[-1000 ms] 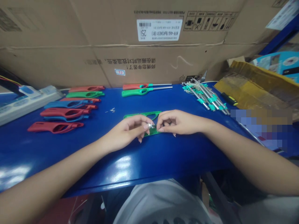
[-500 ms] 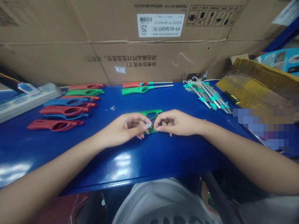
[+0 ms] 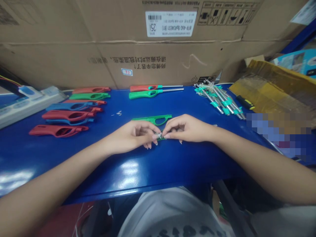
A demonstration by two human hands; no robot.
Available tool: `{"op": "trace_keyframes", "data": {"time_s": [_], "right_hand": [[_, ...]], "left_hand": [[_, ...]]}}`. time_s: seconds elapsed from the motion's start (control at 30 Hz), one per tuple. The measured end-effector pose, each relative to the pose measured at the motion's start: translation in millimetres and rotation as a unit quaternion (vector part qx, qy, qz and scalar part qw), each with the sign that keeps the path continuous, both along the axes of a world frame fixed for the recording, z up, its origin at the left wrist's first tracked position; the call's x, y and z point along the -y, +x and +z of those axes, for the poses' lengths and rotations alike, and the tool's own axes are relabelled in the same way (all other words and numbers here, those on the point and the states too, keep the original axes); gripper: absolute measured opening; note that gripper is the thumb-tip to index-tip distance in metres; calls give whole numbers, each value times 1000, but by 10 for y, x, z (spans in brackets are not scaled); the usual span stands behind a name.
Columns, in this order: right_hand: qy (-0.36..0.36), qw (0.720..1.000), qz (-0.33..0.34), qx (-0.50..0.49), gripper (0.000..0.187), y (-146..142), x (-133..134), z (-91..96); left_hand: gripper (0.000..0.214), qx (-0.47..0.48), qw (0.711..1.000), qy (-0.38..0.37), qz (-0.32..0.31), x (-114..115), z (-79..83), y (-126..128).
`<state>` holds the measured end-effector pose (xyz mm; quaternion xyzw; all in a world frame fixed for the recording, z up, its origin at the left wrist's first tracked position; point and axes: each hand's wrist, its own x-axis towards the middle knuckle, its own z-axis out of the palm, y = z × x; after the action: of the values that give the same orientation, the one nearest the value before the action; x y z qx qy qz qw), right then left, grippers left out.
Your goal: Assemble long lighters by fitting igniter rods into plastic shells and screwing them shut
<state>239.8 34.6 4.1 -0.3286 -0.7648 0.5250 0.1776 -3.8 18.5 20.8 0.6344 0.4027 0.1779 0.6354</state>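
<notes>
My left hand (image 3: pixel 137 135) pinches a small pale, partly clear part (image 3: pixel 159 135) between thumb and fingertips. Close against it, the fingertips of my right hand (image 3: pixel 186 129) are pinched together at the part's right end; whatever sits between them is too small to make out. Behind and under both hands a green lighter shell (image 3: pixel 161 120) lies on the blue table (image 3: pixel 128 158), its trigger loop showing. A further green piece shows below my fingertips, mostly covered by the hands.
Red, green and blue lighter shells (image 3: pixel 59 130) lie at the left by a white power strip (image 3: pixel 17 110). Tiny pins (image 3: pixel 119 113) are scattered near them. Two long-nosed lighters (image 3: pixel 145 94) lie at the back. Metal tubes with teal fittings (image 3: pixel 222 98) are piled right, beside a screwdriver (image 3: pixel 245 102) and cardboard.
The right fingertips have closed in on the small part in my left hand, which sits slightly lower and further right. The lighter shell and the piles stay put.
</notes>
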Motion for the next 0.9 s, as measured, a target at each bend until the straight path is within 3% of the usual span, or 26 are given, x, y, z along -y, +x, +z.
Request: {"op": "trace_keyframes", "data": {"time_s": [0.7,0.9], "right_hand": [[56,998,17,-15,20,3,-3,-1],[32,999,11,-8,22,8,-1,7]], "left_hand": [[33,6,1000,-4,-3,8,-39,12],[40,19,1000,-2,1,8,-64,15]]}}
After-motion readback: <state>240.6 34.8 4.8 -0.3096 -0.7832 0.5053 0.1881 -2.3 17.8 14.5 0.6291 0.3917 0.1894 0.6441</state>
